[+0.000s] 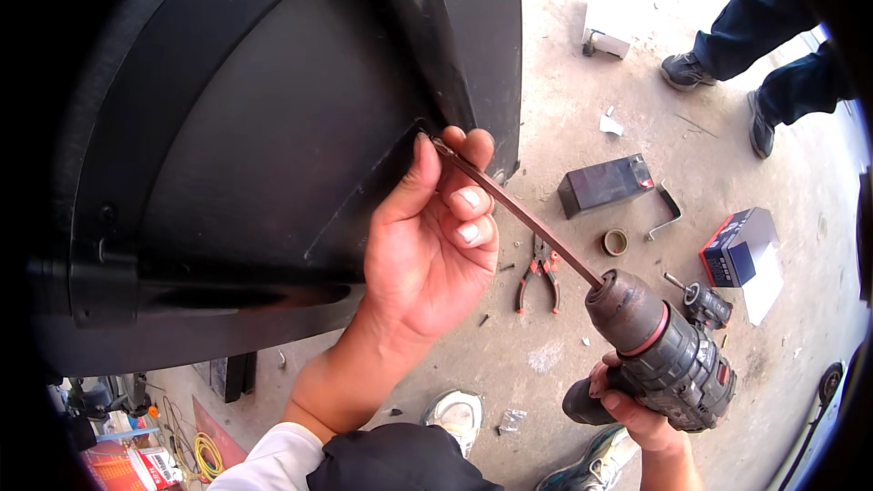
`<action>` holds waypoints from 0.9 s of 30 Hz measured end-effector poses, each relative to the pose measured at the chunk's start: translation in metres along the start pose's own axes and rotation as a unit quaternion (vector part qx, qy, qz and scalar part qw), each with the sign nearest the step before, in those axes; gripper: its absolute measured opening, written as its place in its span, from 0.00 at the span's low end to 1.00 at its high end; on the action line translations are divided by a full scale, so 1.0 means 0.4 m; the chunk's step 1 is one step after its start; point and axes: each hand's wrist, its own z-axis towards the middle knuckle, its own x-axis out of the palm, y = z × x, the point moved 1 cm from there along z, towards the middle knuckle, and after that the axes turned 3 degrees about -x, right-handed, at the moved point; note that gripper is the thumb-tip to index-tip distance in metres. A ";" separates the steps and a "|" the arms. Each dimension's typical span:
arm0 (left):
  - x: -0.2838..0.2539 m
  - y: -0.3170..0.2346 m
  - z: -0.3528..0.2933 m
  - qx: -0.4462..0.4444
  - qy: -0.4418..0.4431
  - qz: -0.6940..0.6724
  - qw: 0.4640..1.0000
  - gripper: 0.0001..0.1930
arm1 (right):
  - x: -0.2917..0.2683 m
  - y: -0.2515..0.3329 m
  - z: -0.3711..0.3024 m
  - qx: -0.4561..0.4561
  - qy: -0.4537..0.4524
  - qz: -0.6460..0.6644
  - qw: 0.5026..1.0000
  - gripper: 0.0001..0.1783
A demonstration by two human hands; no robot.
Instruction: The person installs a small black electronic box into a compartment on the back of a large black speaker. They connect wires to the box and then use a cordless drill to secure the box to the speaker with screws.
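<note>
My right hand (637, 414) is wrapped round the handle of a dark cordless drill (677, 359), lower right. A long reddish-brown driver bit (532, 216) runs from its chuck up and left to a large black panel (264, 118). At the bit's far end, my left hand (423, 236) is closed, with thumb and fingertips around the tip. Whether a small screw sits between those fingers cannot be made out. The tip is close against the panel, beside a raised black rib (414, 27).
On the concrete floor lie red-handled pliers (538, 282), a black battery block (607, 185), a tape roll (615, 242), a bent metal bracket (668, 209), a box (741, 245) and another tool (707, 305). A person's legs (759, 23) stand upper right. Yellow cable (207, 456) lies lower left.
</note>
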 end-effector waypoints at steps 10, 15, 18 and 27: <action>-0.019 -0.007 0.006 -0.023 -0.001 0.012 1.000 0.23 | 0.008 -0.004 0.015 0.009 -0.002 -0.037 0.999 0.15; -0.013 -0.003 0.000 -0.064 -0.039 0.059 0.995 0.26 | 0.010 0.015 0.015 0.008 -0.006 -0.026 1.000 0.15; -0.012 -0.008 -0.006 -0.064 -0.041 0.068 0.995 0.28 | -0.007 0.014 0.005 -0.013 -0.027 -0.318 0.948 0.19; -0.198 0.005 -0.223 -0.230 -0.163 0.680 0.677 0.10 | -0.016 0.020 0.030 -0.131 -0.037 -0.371 0.919 0.14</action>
